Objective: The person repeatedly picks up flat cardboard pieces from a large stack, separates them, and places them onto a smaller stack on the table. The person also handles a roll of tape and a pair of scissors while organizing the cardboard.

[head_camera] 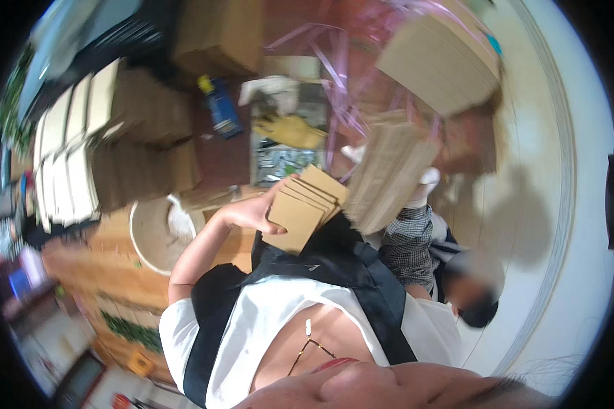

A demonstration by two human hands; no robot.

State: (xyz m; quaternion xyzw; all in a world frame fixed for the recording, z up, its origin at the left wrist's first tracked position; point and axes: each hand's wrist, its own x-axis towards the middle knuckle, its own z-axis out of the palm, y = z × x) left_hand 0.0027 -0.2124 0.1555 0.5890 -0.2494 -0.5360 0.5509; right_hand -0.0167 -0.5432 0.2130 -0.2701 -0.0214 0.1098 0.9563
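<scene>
My left hand [253,212] grips a small fanned stack of brown cardboard pieces [299,212] at their left edge, thumb on the near face, in front of my black apron [276,266]. Just right of them stands a taller, blurred bundle of brown cardboard sheets [389,174], slightly tilted. My right hand is out of view; only a bit of my right arm [418,292] shows below the white sleeve, and the bundle hides what lies behind it. Beyond my left hand, a yellow glove [289,130] and a whitish cloth or glove [273,92] lie over a tray of small items [253,171].
Large cardboard stacks stand at left [143,168], at the back [217,38] and at right [440,66]. Pink plastic strapping [340,87] trails across the red surface. A blue container with a yellow top [222,112] lies there. A white bucket [137,243] is by my left arm; a person [409,245] is close at right.
</scene>
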